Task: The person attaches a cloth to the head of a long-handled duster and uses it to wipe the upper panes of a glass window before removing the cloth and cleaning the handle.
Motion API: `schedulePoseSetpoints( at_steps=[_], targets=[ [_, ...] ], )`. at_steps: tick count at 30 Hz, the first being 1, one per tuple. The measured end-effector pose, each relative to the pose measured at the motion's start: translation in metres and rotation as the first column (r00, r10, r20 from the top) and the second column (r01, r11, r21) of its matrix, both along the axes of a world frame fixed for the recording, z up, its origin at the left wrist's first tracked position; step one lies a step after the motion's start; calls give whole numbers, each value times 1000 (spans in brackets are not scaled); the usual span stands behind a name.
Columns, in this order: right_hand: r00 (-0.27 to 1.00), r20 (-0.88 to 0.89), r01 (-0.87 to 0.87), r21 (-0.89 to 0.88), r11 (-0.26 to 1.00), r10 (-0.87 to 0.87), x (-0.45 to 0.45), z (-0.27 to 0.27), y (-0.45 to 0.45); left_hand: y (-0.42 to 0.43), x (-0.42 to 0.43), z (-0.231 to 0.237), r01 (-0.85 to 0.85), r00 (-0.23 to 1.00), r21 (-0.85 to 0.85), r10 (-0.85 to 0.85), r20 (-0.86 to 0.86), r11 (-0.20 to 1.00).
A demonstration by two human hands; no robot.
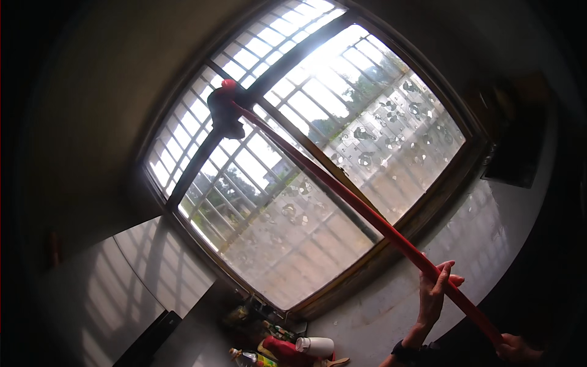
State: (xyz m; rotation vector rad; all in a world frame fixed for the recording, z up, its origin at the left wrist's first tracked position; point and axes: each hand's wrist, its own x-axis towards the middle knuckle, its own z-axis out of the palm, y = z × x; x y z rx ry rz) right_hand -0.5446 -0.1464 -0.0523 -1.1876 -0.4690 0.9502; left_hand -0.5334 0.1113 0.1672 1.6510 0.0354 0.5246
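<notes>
A long red pole (348,195) slants from the lower right up to the window. At its far end a dark cloth-like head (224,110) with a red tip lies against the window's dark horizontal frame bar (195,167). My left hand (433,286), with a dark band at the wrist, wraps around the lower part of the pole. Lower down, near the picture's bottom right, my right hand (516,348) grips the pole close to its near end; it is dim. Behind the pole, the window panes (275,238) show patchy marks, with bars outside.
Below the window, a pale counter (367,298) carries a white jar (315,347), a red item (282,351), a bottle with a yellow label (257,358) and a wooden-handled brush (337,362). A dark flat object (518,151) stands at right. White panels (124,270) are at lower left.
</notes>
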Motion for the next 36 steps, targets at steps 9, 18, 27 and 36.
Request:
schedulePoseSetpoints(
  at_steps=[9, 18, 27, 36],
  targets=[
    [996, 66, 58, 17, 998, -59, 24, 82, 81, 75, 42, 68, 207, 941, -22, -193, 278, 978],
    [973, 118, 144, 359, 922, -198, 37, 167, 231, 193, 58, 189, 55, 922, 58, -73, 380, 997],
    [976, 196, -14, 480, 877, -92, -10, 135, 355, 267, -4, 185, -225, 853, 143, 124, 507, 964],
    [904, 401, -51, 440, 897, -145, -59, 115, 425, 331, -76, 170, -343, 845, 109, 256, 469, 933]
  ],
)
